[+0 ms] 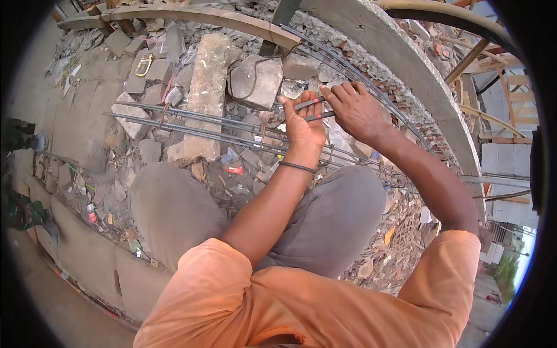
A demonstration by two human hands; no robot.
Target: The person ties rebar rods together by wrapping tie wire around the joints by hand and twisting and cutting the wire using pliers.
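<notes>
A hand tool with two dark handles banded in red, like a pair of pincers (313, 116), lies across both hands above the rebar cage. My left hand (306, 130), palm up, has its fingers curled around the handles; a dark band circles the wrist. My right hand (355, 109) is closed over the handle ends from above. The tool's jaws are largely hidden by my left hand. Below runs a rebar cage (203, 116) of long steel bars joined by bent stirrups (165, 116), resting partly on a concrete block (210, 75).
Broken concrete and rubble (151, 152) cover the ground around my knees. Further bars (354, 69) lean along a low concrete wall (406, 64). A wooden plank (203, 16) crosses the back. A person's boots (49, 226) stand at left on paving slabs (87, 246).
</notes>
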